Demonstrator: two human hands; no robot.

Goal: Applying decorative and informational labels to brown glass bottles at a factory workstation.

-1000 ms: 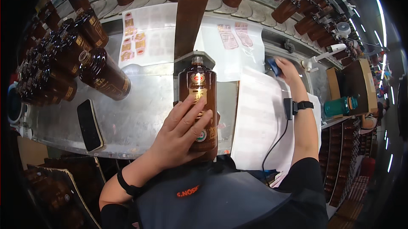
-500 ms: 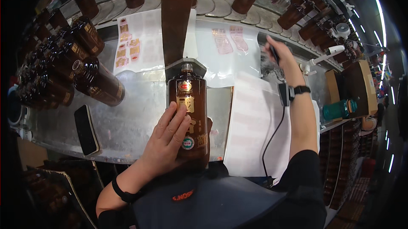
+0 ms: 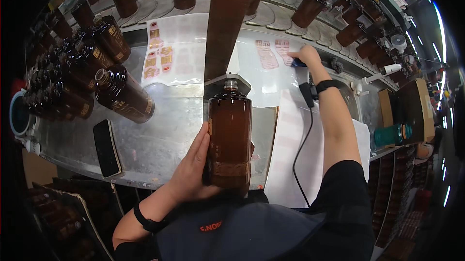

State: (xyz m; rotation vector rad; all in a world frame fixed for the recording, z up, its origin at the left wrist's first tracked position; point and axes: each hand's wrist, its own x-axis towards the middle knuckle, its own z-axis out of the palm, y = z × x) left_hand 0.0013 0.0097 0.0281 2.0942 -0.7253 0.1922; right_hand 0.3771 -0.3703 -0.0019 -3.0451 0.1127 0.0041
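A brown glass bottle [image 3: 230,140] lies in front of me, its neck against the notched metal end of a brown upright post [image 3: 224,28]. My left hand [image 3: 193,166] holds the bottle by its left side and lower end; part of that hand is hidden behind the glass. The bottle's upward side is mostly plain, with gold print low down. Farther off, my right hand [image 3: 308,56] is closed on a small dark blue object [image 3: 297,62], its kind unclear. This hand is at the right edge of a clear sheet with pink-and-gold decals [image 3: 266,55].
Another decal sheet [image 3: 181,47] lies left of the post. White paper [image 3: 295,154] covers the right side. A phone [image 3: 107,148] and many brown bottles [image 3: 77,74] are at left. A corded black box [image 3: 307,95] is at my right wrist. Beyond runs a conveyor [image 3: 271,16].
The bottle has been turned, bringing a plainer side up, and my left hand has slid from its front to its left side. My right hand has moved left to the decal sheet.
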